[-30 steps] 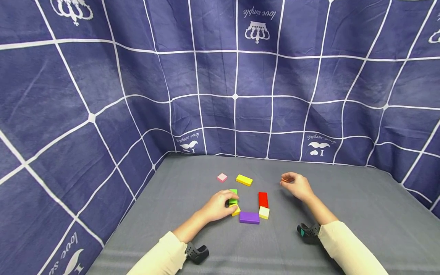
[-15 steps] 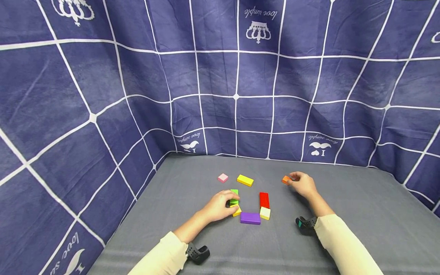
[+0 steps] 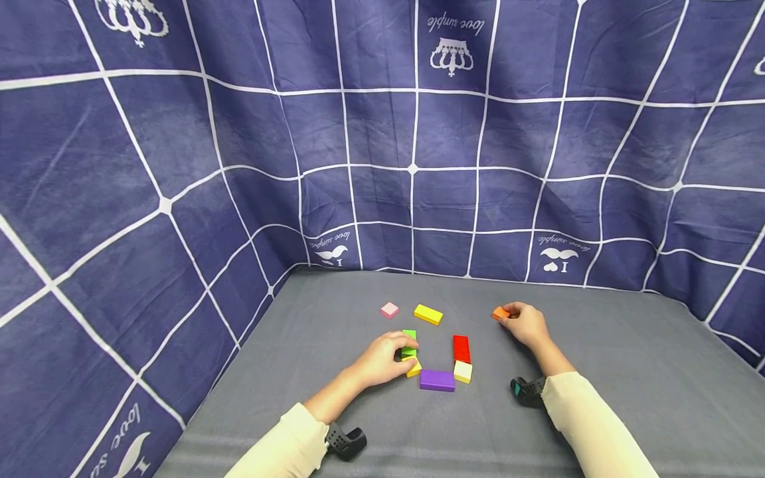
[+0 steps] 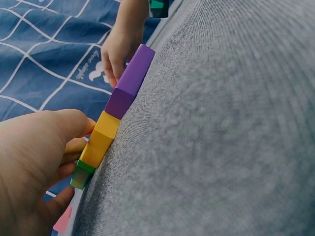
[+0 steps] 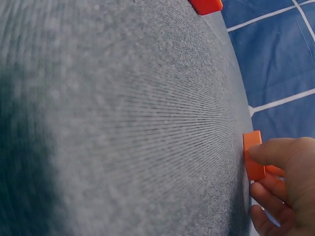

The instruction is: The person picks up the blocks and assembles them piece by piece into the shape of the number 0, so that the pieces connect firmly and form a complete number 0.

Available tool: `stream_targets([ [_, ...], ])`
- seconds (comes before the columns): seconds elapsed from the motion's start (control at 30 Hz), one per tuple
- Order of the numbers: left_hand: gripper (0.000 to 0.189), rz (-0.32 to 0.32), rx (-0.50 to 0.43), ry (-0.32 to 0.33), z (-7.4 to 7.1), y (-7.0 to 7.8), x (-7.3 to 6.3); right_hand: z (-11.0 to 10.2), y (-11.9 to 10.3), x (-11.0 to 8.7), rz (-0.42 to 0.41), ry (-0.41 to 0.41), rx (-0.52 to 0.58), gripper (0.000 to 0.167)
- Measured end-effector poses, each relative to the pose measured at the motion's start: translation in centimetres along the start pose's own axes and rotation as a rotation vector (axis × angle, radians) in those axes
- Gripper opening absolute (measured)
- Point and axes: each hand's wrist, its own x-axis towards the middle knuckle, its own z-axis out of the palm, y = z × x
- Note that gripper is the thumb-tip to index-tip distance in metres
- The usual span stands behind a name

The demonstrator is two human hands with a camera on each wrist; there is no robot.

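Observation:
In the head view my left hand [image 3: 380,358] lies over the left end of the block arrangement, fingers loosely bent. Its thumb is at the yellow block [image 4: 101,140], and its fingers reach over the green block [image 3: 409,335]; any firm hold is not visible. The purple block [image 3: 437,380] follows beside the yellow one. Farther right, my right hand [image 3: 527,325] holds a small orange block [image 5: 253,155] on the table, the thumb on its near face and a finger behind. A red block [image 3: 461,348] stands between the hands, touching a cream block [image 3: 463,372].
Behind the arrangement lie a pink block [image 3: 389,310] and a longer yellow block [image 3: 427,315]. Grey cloth [image 3: 478,438] covers the table. A blue curtain with white lines [image 3: 382,133] hangs at the back and left side.
My right hand first draws back from the orange block, uncovering it, then closes in on it again with thumb and finger. The left hand stays at the green and yellow blocks.

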Motion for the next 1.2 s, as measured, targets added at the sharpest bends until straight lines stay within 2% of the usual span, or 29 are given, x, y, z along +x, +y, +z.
stream_targets([
  [0.2,0.025,-0.063,-0.007,-0.037,0.0,0.2,0.1,0.0,0.0,0.0,-0.009,0.012,0.005,0.026],
  [0.4,0.027,-0.081,-0.012,-0.055,-0.2,0.5,0.1,0.2,-0.3,-0.3,-0.007,-0.001,0.028,0.028],
  [0.83,0.027,-0.074,-0.016,-0.062,-0.4,0.5,0.2,1.3,-2.3,-0.4,-0.06,-0.04,0.107,0.026],
  [1.2,0.026,-0.067,-0.015,-0.053,-0.1,0.2,0.2,2.3,-4.6,-0.9,-0.14,-0.129,0.187,0.024],
])
